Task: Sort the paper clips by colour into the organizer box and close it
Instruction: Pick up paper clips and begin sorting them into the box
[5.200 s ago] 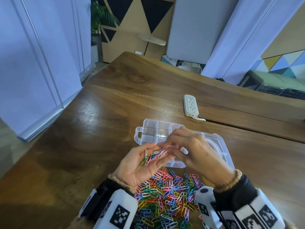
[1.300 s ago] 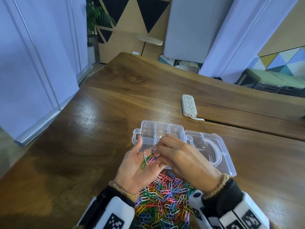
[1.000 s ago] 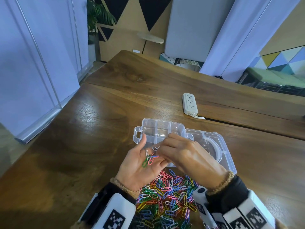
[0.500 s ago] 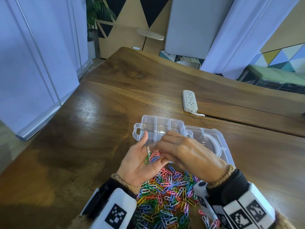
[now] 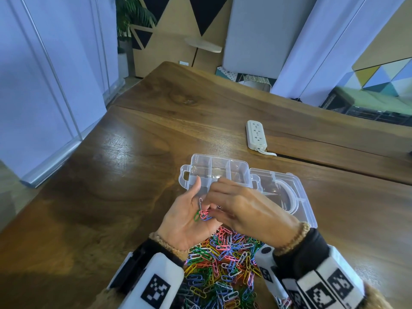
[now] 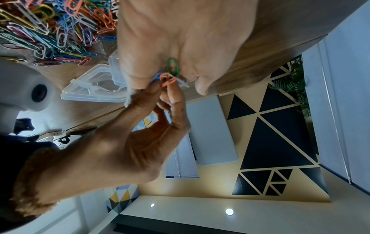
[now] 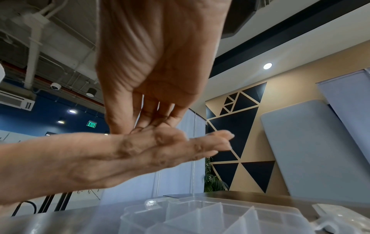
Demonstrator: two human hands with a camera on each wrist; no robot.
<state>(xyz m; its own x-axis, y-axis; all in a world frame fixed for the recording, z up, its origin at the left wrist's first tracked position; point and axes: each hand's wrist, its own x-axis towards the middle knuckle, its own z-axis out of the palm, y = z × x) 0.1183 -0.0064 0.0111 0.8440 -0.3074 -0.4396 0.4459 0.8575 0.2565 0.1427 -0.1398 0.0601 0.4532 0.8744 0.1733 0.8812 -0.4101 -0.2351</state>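
Green clip point(image 6: 173, 66) lower — left-wrist view

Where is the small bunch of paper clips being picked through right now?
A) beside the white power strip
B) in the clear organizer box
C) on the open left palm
C: the green, pink and blue paper clips lie on the left hand, where the right hand pinches at them.

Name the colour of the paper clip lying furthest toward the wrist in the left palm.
Green paper clip; clearest in the left wrist view.
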